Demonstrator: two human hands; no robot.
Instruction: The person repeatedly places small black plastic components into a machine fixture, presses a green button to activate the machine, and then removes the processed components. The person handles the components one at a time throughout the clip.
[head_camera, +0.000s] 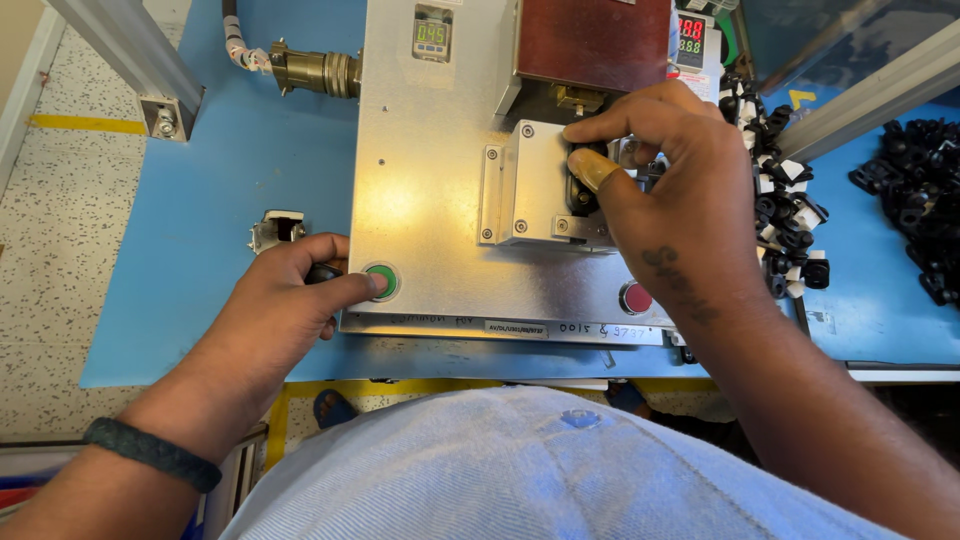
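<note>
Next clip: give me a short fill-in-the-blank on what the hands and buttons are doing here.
1. The left hand has its thumb on the ____ button.
2. The right hand sets a ____ part into the fixture.
3. The red button lies nearest the ____ hand.

Missing words: green; black; right

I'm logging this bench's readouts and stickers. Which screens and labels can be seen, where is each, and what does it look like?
Small display: top of the metal plate, rectangular, pale green screen, dark digits.
Second display: right of the dark red block, black face, red and green digits.
Label strip: front edge of the plate, narrow, white.
Handwriting: right of that strip, dark ink.
</note>
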